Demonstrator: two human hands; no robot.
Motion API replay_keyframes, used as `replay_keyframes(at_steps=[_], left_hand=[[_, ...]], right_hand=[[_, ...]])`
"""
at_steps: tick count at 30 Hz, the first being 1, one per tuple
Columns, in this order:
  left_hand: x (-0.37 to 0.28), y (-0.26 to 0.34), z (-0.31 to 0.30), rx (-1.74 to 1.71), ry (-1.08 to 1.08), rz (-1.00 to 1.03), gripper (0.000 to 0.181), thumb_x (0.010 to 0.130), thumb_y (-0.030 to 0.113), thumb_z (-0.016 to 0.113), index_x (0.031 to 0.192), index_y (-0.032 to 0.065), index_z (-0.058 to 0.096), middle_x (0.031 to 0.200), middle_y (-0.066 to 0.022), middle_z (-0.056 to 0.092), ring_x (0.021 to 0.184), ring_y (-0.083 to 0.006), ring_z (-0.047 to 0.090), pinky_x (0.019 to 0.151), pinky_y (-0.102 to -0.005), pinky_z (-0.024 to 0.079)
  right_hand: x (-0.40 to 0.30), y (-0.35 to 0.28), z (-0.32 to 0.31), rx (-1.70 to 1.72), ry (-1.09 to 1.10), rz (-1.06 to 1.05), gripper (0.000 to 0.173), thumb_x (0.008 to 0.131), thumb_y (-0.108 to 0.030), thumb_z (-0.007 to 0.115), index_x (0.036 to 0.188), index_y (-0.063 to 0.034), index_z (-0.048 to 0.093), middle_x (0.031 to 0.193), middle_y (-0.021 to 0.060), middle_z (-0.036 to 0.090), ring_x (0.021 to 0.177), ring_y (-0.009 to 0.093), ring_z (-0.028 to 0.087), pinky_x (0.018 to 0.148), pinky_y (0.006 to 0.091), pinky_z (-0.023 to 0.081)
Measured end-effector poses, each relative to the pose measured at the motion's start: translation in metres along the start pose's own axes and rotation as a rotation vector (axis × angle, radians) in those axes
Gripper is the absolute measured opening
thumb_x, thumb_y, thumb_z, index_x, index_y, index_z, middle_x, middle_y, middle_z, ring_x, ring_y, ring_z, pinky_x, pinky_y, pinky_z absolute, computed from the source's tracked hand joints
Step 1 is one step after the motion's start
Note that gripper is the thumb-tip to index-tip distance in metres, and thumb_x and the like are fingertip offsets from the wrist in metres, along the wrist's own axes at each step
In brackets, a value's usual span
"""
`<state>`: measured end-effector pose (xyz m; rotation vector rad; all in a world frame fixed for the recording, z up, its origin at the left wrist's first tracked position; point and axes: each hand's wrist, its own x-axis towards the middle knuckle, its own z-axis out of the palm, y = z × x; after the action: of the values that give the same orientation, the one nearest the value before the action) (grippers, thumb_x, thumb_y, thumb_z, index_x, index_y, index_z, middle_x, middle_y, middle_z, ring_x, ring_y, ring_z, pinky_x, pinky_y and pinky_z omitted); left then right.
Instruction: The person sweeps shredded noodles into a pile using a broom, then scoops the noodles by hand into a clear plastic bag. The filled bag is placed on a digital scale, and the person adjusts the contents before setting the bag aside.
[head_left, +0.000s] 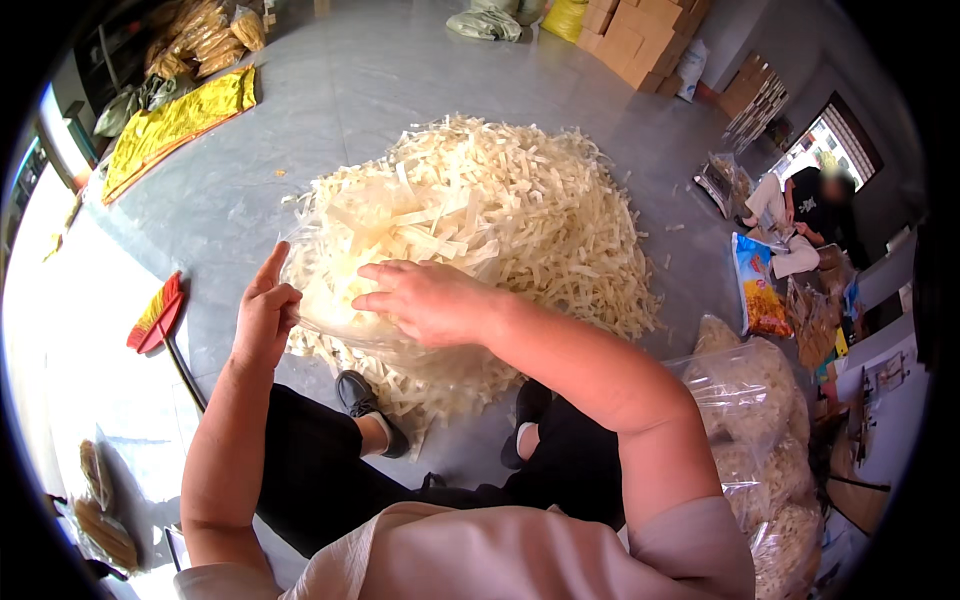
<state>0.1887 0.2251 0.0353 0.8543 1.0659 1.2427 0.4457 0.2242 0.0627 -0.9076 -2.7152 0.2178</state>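
A large heap of pale, cream-coloured dried strips (555, 217) lies on the floor before me. Over its near side is a clear plastic bag (360, 334) with strips inside; where the bag ends is hard to make out. My left hand (266, 315) grips the bag's left edge, index finger pointing up. At the bag's mouth, my right hand (442, 300) reaches across from the right with its fingers apart, over the strips and touching or nearly touching them. Nothing shows in its grasp.
Filled clear bags (757, 420) stand close at my right. A red broom (159, 319) lies to my left. Beyond are a yellow sheet (180, 127), cardboard boxes (637, 41) and a seated person (810, 202) beside a blue and yellow sack (757, 285). My shoes (367, 409) flank the heap's near edge.
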Motion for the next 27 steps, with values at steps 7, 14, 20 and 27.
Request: replay_keyframes(at_steps=[7,14,20,27], left_hand=[[-0.009,0.010,0.008,0.182,-0.104,-0.057,0.074,0.074,-0.012,0.046,0.145,0.0007,0.033,0.151,-0.0092,0.034,0.059,-0.0024,0.043,0.049,-0.0180,0.034],[0.018,0.003,0.023,0.315,-0.048,0.089,0.065,0.082,-0.007,0.049,0.144,0.0009,0.035,0.146,-0.0093,0.041,0.062,-0.0026,0.044,0.054,-0.0170,0.037],[-0.008,0.044,0.046,-0.129,-0.137,0.302,0.066,0.080,-0.011,0.046,0.144,0.0006,0.035,0.153,-0.0076,0.031,0.057,-0.0013,0.037,0.051,-0.0172,0.032],[0.013,0.019,0.037,0.343,0.000,0.055,0.068,0.079,-0.010,0.047,0.144,0.0044,0.037,0.138,-0.0082,0.050,0.051,-0.0044,0.038,0.048,-0.0199,0.033]], right_hand=[[-0.080,0.107,-0.008,-0.005,0.422,0.978,0.034,0.084,-0.035,0.068,0.096,-0.0034,0.064,0.092,0.0126,0.068,0.077,0.026,0.067,0.068,0.0349,0.054],[-0.035,0.111,0.019,0.665,0.361,0.976,0.033,0.087,-0.028,0.065,0.069,-0.0031,0.054,0.062,0.0011,0.057,0.053,0.011,0.054,0.047,0.0271,0.042],[-0.028,0.056,-0.051,0.890,0.807,0.623,0.037,0.096,-0.025,0.056,0.067,-0.0031,0.052,0.058,-0.0023,0.048,0.052,0.006,0.042,0.048,0.0240,0.035],[-0.057,0.094,-0.009,0.673,0.383,1.027,0.041,0.097,-0.029,0.053,0.067,-0.0013,0.053,0.054,0.0029,0.047,0.049,0.013,0.044,0.051,0.0312,0.039]])
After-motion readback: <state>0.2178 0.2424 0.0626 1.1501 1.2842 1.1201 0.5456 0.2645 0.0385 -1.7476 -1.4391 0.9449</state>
